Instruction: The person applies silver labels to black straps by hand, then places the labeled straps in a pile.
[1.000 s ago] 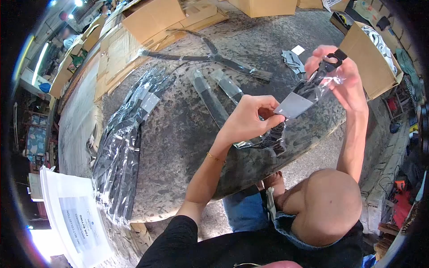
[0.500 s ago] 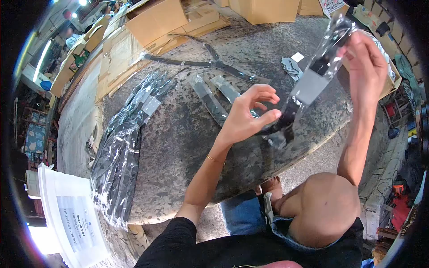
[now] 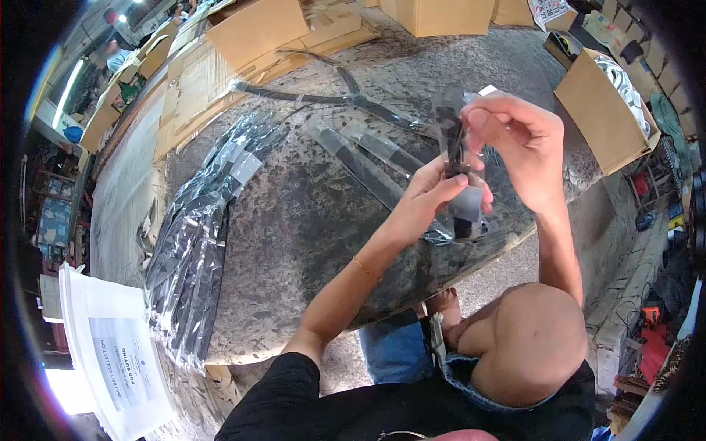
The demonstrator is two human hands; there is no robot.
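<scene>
A black belt in a clear plastic sleeve (image 3: 466, 202) with a grey label is held upright over the right part of the table. My left hand (image 3: 423, 197) grips it around the middle, thumb on the near side. At its upper end, my right hand (image 3: 523, 143) has bent fingers closed on the clear plastic. The fingers partly cover the belt. Just left of my hands, two more sleeved belts (image 3: 362, 173) lie side by side. Behind them, long black straps (image 3: 312, 98) stretch across the table. A thick pile of sleeved belts (image 3: 193, 257) lies farther left.
The dark, worn table (image 3: 294, 287) has a curved front edge close to my knee. Cardboard boxes (image 3: 448, 16) stand along the back. An open carton (image 3: 599, 110) with white contents is at the right. A labelled white tub (image 3: 110, 360) stands at the near left.
My right hand has come down and left, bringing the sleeved belt from a slant to nearly upright. My left hand, formerly with fingers apart beside it, now grips it. The carton at right is uncovered.
</scene>
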